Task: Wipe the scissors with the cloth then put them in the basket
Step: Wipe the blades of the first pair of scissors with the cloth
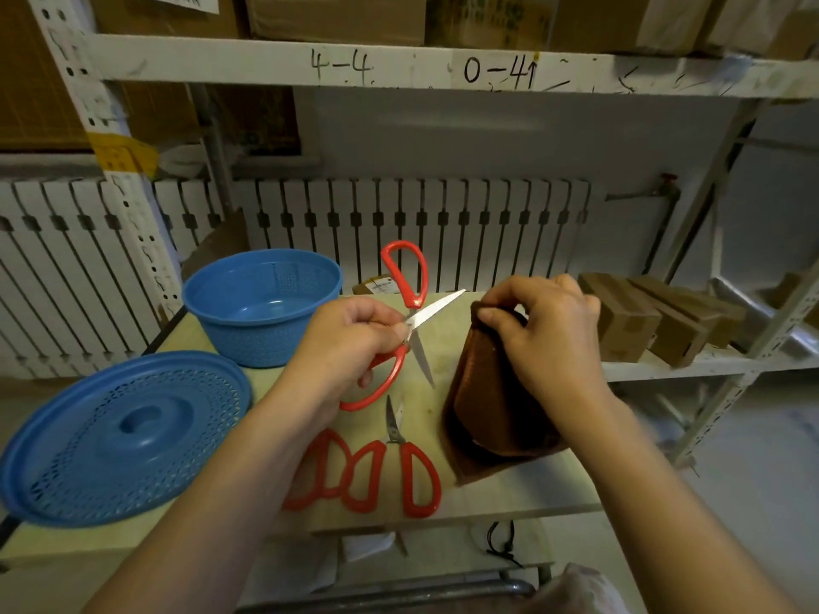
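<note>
My left hand (350, 339) holds a pair of red-handled scissors (410, 312) near the pivot, above the table, with the blades spread open. My right hand (545, 330) pinches the top of a brown cloth (487, 405) and lifts it, its lower edge resting on the table. The scissors and the cloth are a little apart. Two more red-handled scissors (412, 471) lie on the table in front of me, one partly hidden by my left forearm. The blue basket (261, 303) stands at the back left with nothing in it.
A blue perforated lid (128, 436) lies at the table's left front edge. Cardboard boxes (642, 321) sit on a metal shelf to the right. A radiator runs behind the table (487, 494), and a shelf beam crosses overhead.
</note>
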The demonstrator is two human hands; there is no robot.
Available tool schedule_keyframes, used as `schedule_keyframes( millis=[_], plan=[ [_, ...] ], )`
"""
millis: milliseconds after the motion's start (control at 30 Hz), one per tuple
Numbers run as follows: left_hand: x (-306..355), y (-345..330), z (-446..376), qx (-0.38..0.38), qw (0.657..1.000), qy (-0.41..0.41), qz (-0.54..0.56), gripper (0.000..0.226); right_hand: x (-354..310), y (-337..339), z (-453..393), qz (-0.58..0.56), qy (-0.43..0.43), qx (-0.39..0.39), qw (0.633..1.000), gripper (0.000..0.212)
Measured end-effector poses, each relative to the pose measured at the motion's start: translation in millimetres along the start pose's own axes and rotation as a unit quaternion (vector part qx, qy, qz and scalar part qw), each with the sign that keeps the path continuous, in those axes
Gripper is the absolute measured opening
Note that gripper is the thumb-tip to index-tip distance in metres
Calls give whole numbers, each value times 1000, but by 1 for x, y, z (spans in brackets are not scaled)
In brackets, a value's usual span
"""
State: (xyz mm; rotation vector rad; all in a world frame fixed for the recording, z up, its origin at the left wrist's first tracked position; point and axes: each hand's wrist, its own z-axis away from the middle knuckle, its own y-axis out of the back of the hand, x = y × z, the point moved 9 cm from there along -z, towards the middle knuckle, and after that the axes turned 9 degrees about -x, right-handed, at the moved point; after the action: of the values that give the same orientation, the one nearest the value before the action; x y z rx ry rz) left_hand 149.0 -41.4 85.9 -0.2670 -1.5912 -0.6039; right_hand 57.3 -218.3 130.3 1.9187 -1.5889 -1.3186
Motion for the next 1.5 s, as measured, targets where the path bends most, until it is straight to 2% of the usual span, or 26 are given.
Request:
schedule_keyframes(
  millis=[133,233,333,433,533,733,833,900,1033,1167,1233,1333,1433,1500],
  plan=[
    [-1,-1,-5,-55,998,17,-2,13,6,-12,-1,-50,-24,-56,997,33],
    [-3,-1,-9,-100,994,47,26,12,-3,-18,-4,-44,1,-109,993,52],
    [-1,-6,-10,-175,981,67,50,15,-14,-22,-8,-2,39,-146,989,54],
    [1,-19,-3,-280,954,84,71,18,-24,-22,-14,55,60,-143,986,51],
    [0,-28,1,-335,930,98,115,19,-31,-25,-17,74,67,-156,983,46],
    [-8,-25,-2,-317,898,126,279,26,-30,-31,-20,81,45,-194,977,27],
    [-13,-19,-4,-273,877,141,370,26,-21,-35,-22,112,-3,-217,970,24],
    [-16,-14,-5,-245,866,142,411,35,-13,-36,-23,117,-52,-227,965,23],
    [-18,-4,-11,-188,852,80,481,64,-3,-37,-24,113,-113,-228,960,22],
    [-16,-9,-11,-189,801,10,567,84,0,-41,-26,98,-144,-219,960,21],
    [-17,-12,-13,-165,791,-8,589,71,1,-43,-26,80,-159,-220,959,20],
    [-21,-14,-17,-98,812,-16,575,32,-1,-45,-26,63,-166,-219,959,18],
    [-23,-16,-21,-35,898,-11,438,14,-4,-45,-24,77,-174,-216,958,18],
    [-23,-18,-23,-10,941,-9,339,13,-5,-46,-23,83,-180,-215,956,19]
  ],
)
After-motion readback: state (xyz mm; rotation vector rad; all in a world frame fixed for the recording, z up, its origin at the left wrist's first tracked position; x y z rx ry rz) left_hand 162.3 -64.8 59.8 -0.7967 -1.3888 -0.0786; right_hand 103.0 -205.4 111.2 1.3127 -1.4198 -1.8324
